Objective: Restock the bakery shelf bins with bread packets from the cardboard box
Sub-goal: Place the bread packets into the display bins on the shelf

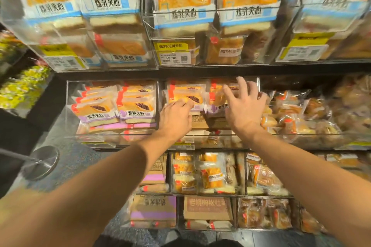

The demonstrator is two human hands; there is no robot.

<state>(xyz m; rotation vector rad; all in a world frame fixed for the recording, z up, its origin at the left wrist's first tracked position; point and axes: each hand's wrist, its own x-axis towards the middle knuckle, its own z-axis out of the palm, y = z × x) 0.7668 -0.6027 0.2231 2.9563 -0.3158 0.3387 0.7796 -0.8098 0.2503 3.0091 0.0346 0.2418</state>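
Note:
Both my hands reach into the middle clear bin (210, 136) on the centre shelf. My left hand (175, 115) touches the front of a purple-labelled bread packet (187, 96) with its fingertips, fingers bent. Spread wide, the fingers of my right hand (244, 106) press against the neighbouring purple-labelled packet (216, 99). A cardboard box (200, 123) with print lies in the bin under these packets. The bin to the left (68, 110) holds two rows of the same purple-labelled packets (118, 106).
Clear bins above hold blue-labelled bread packets (184, 0) with yellow price tags (173, 52). A bin at right holds small wrapped buns (297, 114). Lower shelves carry more packets (208, 174) and cardboard boxes (152, 206). A round metal stand base (42, 162) sits on the floor at left.

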